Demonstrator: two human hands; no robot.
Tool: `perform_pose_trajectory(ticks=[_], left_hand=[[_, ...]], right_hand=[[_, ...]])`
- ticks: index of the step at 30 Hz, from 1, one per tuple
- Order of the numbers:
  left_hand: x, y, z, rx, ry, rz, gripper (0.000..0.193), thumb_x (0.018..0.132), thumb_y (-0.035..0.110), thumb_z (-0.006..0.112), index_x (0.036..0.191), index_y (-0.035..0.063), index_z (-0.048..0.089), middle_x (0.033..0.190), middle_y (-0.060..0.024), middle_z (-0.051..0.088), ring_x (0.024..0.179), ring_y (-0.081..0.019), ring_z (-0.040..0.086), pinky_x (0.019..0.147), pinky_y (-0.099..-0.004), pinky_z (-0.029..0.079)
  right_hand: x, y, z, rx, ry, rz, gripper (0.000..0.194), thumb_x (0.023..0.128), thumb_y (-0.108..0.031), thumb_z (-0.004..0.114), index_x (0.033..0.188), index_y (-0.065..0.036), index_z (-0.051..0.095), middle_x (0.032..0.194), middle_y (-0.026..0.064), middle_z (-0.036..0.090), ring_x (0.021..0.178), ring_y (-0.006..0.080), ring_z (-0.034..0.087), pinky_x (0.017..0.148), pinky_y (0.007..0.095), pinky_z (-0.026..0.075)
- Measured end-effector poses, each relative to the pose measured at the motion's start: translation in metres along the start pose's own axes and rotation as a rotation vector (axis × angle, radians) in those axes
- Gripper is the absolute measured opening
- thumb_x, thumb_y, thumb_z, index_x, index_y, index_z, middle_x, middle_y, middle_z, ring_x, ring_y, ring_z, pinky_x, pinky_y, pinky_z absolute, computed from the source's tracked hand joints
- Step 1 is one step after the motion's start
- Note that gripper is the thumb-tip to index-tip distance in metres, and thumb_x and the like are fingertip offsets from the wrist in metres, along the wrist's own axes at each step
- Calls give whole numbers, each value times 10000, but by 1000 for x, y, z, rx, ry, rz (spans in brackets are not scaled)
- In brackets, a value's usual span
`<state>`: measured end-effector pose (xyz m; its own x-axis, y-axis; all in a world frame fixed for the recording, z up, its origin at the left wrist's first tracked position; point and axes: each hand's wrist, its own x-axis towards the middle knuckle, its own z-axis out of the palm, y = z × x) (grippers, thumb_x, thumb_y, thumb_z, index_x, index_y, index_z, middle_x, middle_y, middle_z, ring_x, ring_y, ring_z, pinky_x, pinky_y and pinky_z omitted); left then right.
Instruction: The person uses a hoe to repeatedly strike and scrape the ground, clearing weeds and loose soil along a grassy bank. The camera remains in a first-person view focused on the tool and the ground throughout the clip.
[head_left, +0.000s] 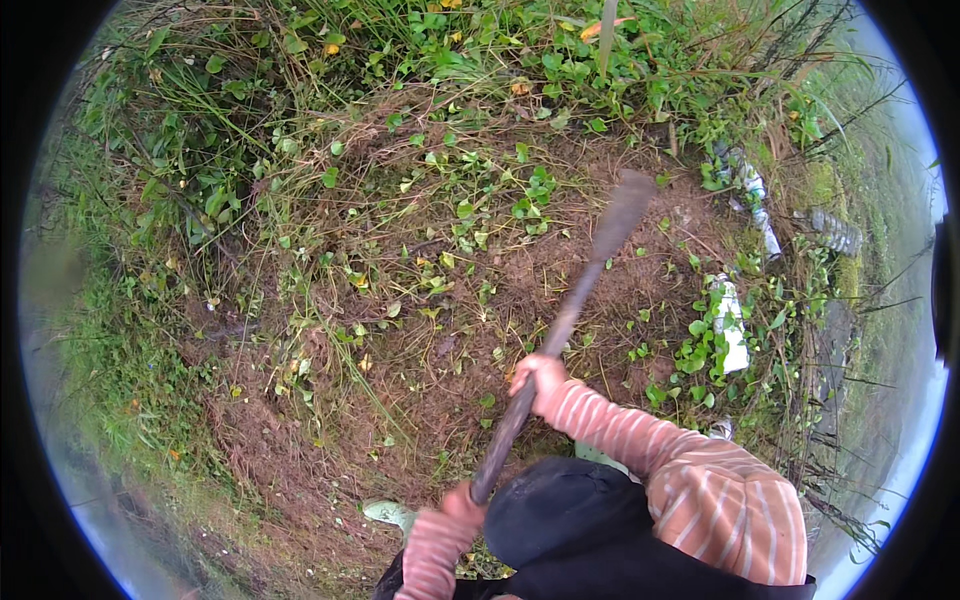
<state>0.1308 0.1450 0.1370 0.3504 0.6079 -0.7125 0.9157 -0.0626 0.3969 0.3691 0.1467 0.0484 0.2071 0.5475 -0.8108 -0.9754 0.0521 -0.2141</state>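
Observation:
Both my hands grip the wooden handle (507, 435) of a long-handled digging tool. My left hand (463, 504) holds the lower end, close to my body. Farther up the shaft is my right hand (541, 380), its fingers wrapped round it. The tool slants up to the right over the soil, ending in a flat metal blade (624, 206). Motion blurs the blade, so its exact shape and whether it touches the ground cannot be told. Beneath it lies brown soil (600, 289) with cut stems and leafy vines (465, 217).
Dense green weeds (600, 52) stand along the far side and the left. On the right lie a white plastic bottle (731, 330), another pale bottle (763, 217) and a clear ribbed one (832, 232). A pale green boot (390, 513) shows at lower left, near dark clothing (570, 502).

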Motion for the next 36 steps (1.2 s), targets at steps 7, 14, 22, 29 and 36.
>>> perform_pose_trajectory(ticks=[7, 14, 22, 29, 36], left_hand=[[-83, -87, 79, 47, 117, -53, 420, 730, 395, 636, 890, 21, 531, 719, -283, 584, 733, -436, 592, 633, -482, 464], [13, 22, 3, 356, -205, 93, 399, 682, 292, 697, 927, 41, 507, 725, -235, 598, 722, -412, 597, 659, -470, 476], [-29, 0, 21, -137, 286, -144, 337, 695, 236, 686, 924, 41, 534, 727, -181, 614, 698, -333, 624, 685, -414, 499], [-49, -48, 86, -186, 209, -133, 341, 691, 243, 695, 915, 47, 529, 713, -170, 611, 686, -318, 628, 673, -419, 502], [30, 63, 4, 233, -132, 164, 345, 688, 250, 703, 907, 53, 523, 698, -159, 609, 674, -303, 631, 661, -424, 505]], right_hand=[[-2, 69, -26, -27, -179, 181, 123, 697, -17, 568, 679, -69, 458, 561, 64, 455, 450, 211, 496, 462, 402, 443], [-8, -28, -51, 217, -28, -23, 123, 697, -34, 530, 696, -105, 429, 535, 35, 411, 467, 194, 469, 504, 398, 441], [14, 31, 57, -214, -224, 294, 175, 679, 14, 556, 592, -59, 423, 525, 37, 437, 420, 173, 461, 443, 356, 438], [1, 22, 35, -245, -229, 195, 167, 688, 33, 591, 750, -41, 455, 550, 66, 470, 409, 196, 497, 382, 366, 428], [-10, -74, -25, 220, -92, -180, 166, 692, 13, 508, 742, -93, 389, 551, 19, 392, 434, 178, 451, 445, 392, 451]])
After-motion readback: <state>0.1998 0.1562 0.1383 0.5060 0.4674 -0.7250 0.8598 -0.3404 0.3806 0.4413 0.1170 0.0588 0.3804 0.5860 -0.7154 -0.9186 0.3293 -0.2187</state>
